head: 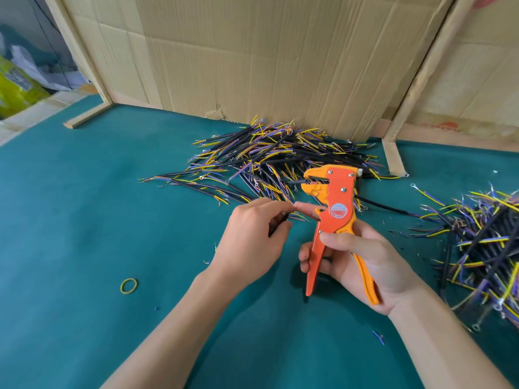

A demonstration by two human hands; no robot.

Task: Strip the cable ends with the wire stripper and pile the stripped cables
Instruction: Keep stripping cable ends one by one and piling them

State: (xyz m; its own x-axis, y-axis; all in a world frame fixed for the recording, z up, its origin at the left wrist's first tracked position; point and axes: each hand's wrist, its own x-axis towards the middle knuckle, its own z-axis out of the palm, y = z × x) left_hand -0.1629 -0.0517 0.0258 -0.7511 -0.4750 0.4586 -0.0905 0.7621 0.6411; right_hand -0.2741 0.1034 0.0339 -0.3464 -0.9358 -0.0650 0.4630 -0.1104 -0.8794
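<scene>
My right hand (pixel 356 262) grips the handles of an orange wire stripper (pixel 332 217), held upright with its jaws pointing left over the green table. My left hand (pixel 252 237) pinches a black cable (pixel 278 223) just left of the tool, and the cable's thin coloured wire ends point toward the stripper. A large pile of black cables (pixel 280 158) with yellow, blue and purple ends lies behind the tool against the cardboard. A second heap of cables (pixel 486 248) lies at the right edge.
A cardboard wall (pixel 266 57) with wooden strips (pixel 393 158) closes off the back of the green table (pixel 112 192). A yellow rubber band (pixel 129 285) lies at the left front. Small wire scraps (pixel 378 336) dot the mat.
</scene>
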